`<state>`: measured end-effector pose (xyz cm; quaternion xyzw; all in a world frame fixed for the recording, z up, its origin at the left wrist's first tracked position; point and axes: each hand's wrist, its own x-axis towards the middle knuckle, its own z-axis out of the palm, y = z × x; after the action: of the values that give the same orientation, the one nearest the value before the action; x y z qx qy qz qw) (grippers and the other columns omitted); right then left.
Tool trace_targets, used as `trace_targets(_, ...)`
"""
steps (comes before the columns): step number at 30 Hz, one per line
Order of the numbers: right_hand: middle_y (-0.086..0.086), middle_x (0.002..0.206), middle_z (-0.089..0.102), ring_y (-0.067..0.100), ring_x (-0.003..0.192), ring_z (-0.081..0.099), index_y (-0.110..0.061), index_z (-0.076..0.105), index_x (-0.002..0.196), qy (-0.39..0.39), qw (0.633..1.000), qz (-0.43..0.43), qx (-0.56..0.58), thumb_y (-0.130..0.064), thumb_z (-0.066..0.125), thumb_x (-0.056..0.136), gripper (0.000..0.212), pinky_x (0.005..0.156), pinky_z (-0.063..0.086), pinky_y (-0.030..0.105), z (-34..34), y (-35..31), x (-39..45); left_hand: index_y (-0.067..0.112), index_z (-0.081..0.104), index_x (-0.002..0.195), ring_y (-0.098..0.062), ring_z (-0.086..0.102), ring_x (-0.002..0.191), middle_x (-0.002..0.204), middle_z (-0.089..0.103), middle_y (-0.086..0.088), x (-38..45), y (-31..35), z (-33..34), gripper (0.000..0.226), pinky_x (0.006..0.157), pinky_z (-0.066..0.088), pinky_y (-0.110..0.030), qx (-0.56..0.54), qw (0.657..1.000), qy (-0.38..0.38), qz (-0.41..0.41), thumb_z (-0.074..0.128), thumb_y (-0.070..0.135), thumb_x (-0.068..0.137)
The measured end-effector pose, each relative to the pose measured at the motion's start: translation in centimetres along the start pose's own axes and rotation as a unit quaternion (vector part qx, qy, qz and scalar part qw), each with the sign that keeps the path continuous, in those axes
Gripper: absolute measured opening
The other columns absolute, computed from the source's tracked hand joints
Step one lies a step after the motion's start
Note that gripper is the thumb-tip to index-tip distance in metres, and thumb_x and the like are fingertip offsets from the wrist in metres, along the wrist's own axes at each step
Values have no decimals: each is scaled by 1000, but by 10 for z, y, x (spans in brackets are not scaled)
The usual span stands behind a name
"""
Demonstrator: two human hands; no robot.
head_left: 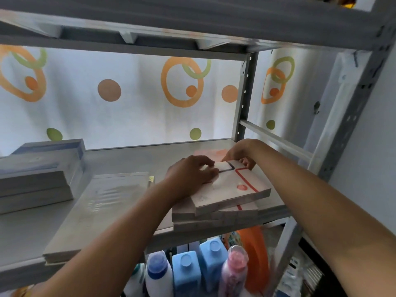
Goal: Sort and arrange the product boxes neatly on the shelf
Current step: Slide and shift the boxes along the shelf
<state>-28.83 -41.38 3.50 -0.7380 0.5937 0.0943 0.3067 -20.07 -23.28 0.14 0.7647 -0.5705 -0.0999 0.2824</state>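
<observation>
A flat white box with red and black lines (pixel 233 187) lies skewed on top of a short stack of similar flat boxes (pixel 214 219) at the right of the grey metal shelf (pixel 132 157). My left hand (pixel 192 172) presses on the box's far left part. My right hand (pixel 240 153) grips its far corner. A long flat white box (pixel 100 211) lies in the middle of the shelf, overhanging the front edge. A stack of white and blue boxes (pixel 40 172) stands at the left.
A grey upright post (pixel 244 97) and a side rail (pixel 276 136) bound the shelf on the right. A patterned curtain (pixel 128 93) hangs behind. Below the shelf stand blue-capped bottles (pixel 186 273), a pink bottle (pixel 233 271) and an orange container (pixel 255 254).
</observation>
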Motion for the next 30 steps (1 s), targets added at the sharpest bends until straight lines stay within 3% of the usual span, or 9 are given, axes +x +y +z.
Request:
trace_targets(3, 13, 96, 65, 27, 85, 66, -6, 59, 112, 24, 999, 0, 36, -34, 77, 82, 45, 86, 57, 36, 0, 3, 7, 38, 61, 125, -15, 59, 110, 132, 60, 10, 0, -3, 1, 40, 93, 52, -36, -24, 1000, 9, -3, 55, 56, 90)
trace_targets(7, 13, 124, 60, 28, 97, 60, -4, 54, 124, 177, 980, -86, -13, -23, 71, 89, 44, 83, 51, 34, 1, 4, 10, 35, 61, 127, -13, 58, 108, 134, 59, 11, -2, -3, 3, 41, 85, 50, -28, -40, 999, 20, 6, 55, 55, 91)
trace_targets(11, 5, 125, 52, 25, 106, 54, -24, 43, 127, 87, 994, -58, -38, -68, 66, 78, 71, 84, 46, 34, 2, -3, 4, 35, 62, 126, -12, 58, 107, 133, 60, 10, 0, -4, 3, 40, 87, 50, -31, -44, 999, 25, 7, 56, 54, 91)
trace_targets(13, 5, 117, 61, 23, 102, 62, -17, 48, 127, 38, 996, -46, -67, -64, 70, 76, 73, 91, 50, 33, 3, -3, 15, 35, 62, 127, -13, 57, 107, 133, 60, 10, 1, -4, 3, 40, 83, 48, -28, -44, 999, 20, 7, 56, 53, 92)
trace_targets(15, 7, 107, 65, 21, 98, 65, -15, 52, 120, 37, 994, -62, -86, -52, 70, 83, 56, 92, 52, 32, 4, -1, 22, 34, 61, 128, -12, 57, 106, 134, 59, 10, 1, -4, 3, 40, 78, 46, -25, -42, 999, 17, 8, 56, 52, 92)
trace_targets(18, 5, 96, 63, 17, 83, 64, -18, 50, 117, 84, 988, -92, -93, -55, 73, 78, 59, 76, 51, 27, 2, 2, 22, 34, 59, 129, -13, 59, 109, 137, 57, 11, 2, -3, 2, 40, 83, 50, -26, -30, 999, 3, 13, 54, 52, 93)
trace_targets(22, 6, 127, 51, 20, 103, 54, -21, 30, 138, 137, 979, -144, -51, -53, 80, 70, 90, 82, 49, 34, 3, 9, 22, 33, 59, 129, -14, 61, 108, 135, 59, 10, 1, -2, 1, 39, 91, 53, -31, -9, 1000, -1, 19, 52, 51, 94)
trace_targets(26, 10, 136, 48, 31, 122, 49, -22, 25, 144, 238, 936, -212, -149, -58, 79, 61, 105, 95, 49, 44, 5, 5, 3, 27, 65, 123, -15, 64, 101, 123, 66, 4, -8, 9, -1, 35, 89, 50, -27, 80, 993, 64, 56, 46, 45, 99)
trace_targets(30, 9, 132, 44, 32, 126, 43, -24, 21, 143, 361, 847, -281, -273, -57, 77, 52, 112, 99, 42, 46, -4, 1, -39, 21, 68, 113, -16, 62, 100, 114, 68, 3, -18, 16, -14, 31, 85, 51, -29, 149, 967, 173, 113, 44, 37, 102)
